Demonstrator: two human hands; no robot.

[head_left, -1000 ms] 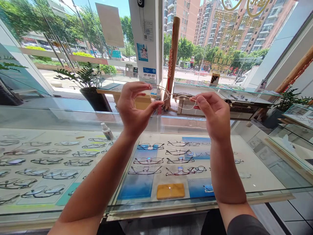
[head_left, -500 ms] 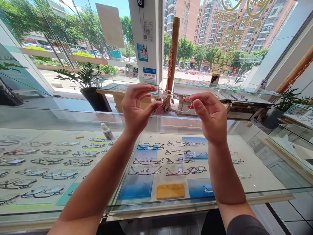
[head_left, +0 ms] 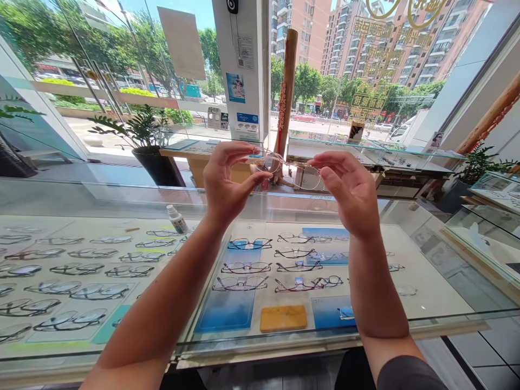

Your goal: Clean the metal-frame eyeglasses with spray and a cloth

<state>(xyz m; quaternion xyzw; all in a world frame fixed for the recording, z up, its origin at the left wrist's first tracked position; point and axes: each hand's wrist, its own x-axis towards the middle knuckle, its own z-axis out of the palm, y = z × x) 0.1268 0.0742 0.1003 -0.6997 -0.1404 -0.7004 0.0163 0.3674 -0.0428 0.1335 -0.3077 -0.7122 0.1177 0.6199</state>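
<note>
A pair of thin-rimmed eyeglasses (head_left: 307, 187) is held up above the glass counter, between both hands. My left hand (head_left: 229, 176) pinches its left side with thumb and fingers. On the other side, my right hand (head_left: 345, 187) has its thumb and fingers closed at the right rim. The lenses are clear, and the street scene shows through them. The temples are hard to make out behind the fingers. Below the hands, rows of eyeglass frames (head_left: 249, 244) lie inside the display case.
A glass display counter (head_left: 284, 338) spans the front. On it stand a white spray bottle (head_left: 176, 219) and a yellow case (head_left: 283, 318). Behind are a wooden post (head_left: 289, 81), a potted plant (head_left: 156, 162) and another glass counter (head_left: 406, 154) by the window.
The eyeglasses have tilted and their lenses now sit slightly lower between the hands. Both hands keep their grip and have shifted only a little.
</note>
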